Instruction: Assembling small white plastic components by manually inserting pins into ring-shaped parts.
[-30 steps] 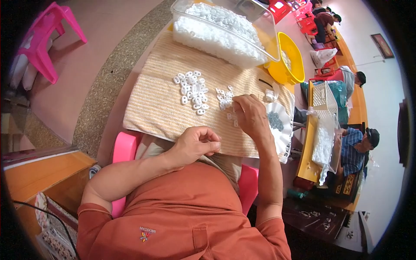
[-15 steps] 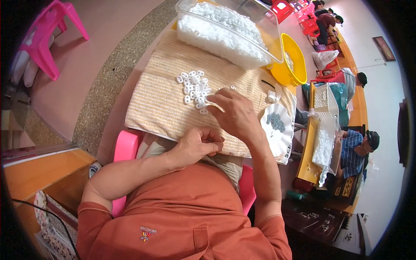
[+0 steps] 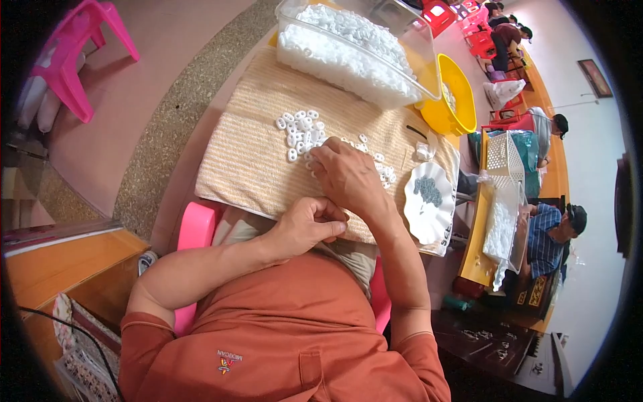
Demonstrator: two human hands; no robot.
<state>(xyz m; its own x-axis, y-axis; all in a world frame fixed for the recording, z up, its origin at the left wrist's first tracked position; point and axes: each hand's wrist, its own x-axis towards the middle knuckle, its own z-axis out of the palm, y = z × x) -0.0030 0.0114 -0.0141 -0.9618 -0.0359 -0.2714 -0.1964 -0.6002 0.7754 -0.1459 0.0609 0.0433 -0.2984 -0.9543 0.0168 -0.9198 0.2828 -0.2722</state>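
Two hands on beige woven mat [image 3: 268,161] over table. Right hand [image 3: 348,175] palm down at near edge of loose pile of small white plastic rings [image 3: 300,130], roughly thirty, lying flat mid-mat; fingers together, whether pinching ring cannot tell. Left hand [image 3: 309,224] at near mat edge, fingers curled shut, contents hidden. Far: one clear tub [image 3: 355,50] of white rings, long axis left-right; one yellow basin [image 3: 455,100]. Right: one white scalloped plate [image 3: 429,201].
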